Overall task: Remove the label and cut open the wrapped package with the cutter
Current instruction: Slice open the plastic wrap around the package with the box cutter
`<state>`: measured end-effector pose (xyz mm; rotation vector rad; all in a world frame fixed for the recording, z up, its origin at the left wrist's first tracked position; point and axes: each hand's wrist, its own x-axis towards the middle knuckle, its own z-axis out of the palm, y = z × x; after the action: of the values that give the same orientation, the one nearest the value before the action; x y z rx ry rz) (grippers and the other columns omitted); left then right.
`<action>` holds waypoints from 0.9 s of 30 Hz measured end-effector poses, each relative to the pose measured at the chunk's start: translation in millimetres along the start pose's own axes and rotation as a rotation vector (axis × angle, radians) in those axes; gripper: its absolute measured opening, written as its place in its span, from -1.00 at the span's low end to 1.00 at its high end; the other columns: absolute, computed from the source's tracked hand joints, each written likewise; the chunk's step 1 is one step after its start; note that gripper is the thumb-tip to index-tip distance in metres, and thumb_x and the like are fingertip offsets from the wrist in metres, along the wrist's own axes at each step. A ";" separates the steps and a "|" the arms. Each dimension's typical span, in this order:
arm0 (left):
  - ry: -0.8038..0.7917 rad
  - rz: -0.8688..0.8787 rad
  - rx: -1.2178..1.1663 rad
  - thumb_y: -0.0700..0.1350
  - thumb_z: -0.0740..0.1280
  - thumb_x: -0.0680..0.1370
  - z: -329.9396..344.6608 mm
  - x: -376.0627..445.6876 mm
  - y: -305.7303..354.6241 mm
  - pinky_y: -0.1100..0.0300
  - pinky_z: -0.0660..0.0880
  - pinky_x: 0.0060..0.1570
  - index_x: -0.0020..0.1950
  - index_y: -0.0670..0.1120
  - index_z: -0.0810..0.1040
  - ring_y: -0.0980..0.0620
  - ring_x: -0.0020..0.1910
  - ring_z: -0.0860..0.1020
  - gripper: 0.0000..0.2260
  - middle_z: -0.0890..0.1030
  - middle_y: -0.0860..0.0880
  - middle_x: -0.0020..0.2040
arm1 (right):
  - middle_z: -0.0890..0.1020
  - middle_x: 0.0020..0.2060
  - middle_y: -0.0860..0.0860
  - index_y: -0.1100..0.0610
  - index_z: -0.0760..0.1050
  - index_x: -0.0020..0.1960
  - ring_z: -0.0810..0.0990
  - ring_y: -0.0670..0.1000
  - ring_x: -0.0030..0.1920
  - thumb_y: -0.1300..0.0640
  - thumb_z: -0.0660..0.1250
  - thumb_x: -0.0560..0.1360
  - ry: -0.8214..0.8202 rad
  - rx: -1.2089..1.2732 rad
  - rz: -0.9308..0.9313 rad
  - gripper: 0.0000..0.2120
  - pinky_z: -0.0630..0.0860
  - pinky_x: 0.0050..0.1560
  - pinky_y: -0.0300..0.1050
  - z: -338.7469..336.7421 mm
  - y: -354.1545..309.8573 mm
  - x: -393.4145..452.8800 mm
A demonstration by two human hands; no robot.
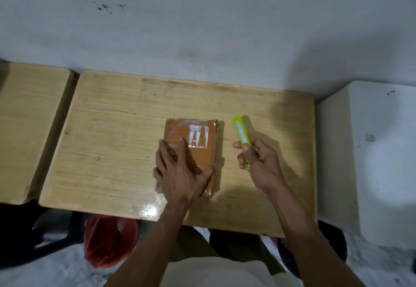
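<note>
A brown package point(202, 151) wrapped in shiny clear plastic lies flat in the middle of the wooden desk point(112, 140). White torn label remains point(198, 137) show on its far right part. My left hand point(180, 169) presses flat on the package's near left half, fingers spread. To the right of the package, my right hand point(258, 158) holds a lime-green cutter point(241, 133) above the desk, its far end pointing away from me. Whether a blade is out I cannot tell.
A second wooden desk point(29, 129) stands to the left and a white table point(371, 162) to the right. A grey wall point(202, 27) rises right behind the desk. A red plastic bag point(108, 241) lies on the floor under the desk's near left edge.
</note>
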<state>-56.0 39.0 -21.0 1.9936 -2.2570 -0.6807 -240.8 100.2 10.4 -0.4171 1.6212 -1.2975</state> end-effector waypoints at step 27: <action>0.054 0.002 0.102 0.61 0.12 0.32 3.3 -1.8 2.3 -0.21 0.24 0.32 0.60 0.13 0.10 -0.28 0.53 0.11 -0.04 0.00 -0.23 0.61 | 0.64 0.22 0.07 -0.06 0.41 0.42 0.59 0.14 0.17 -0.02 0.15 0.65 -0.496 -1.189 -0.570 -0.64 0.45 0.01 -0.05 67.0 -78.0 91.7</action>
<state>-58.9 41.8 -22.8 2.0263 -2.3063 -0.5152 -249.9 -34.2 39.3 -1.8529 1.7168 -0.3500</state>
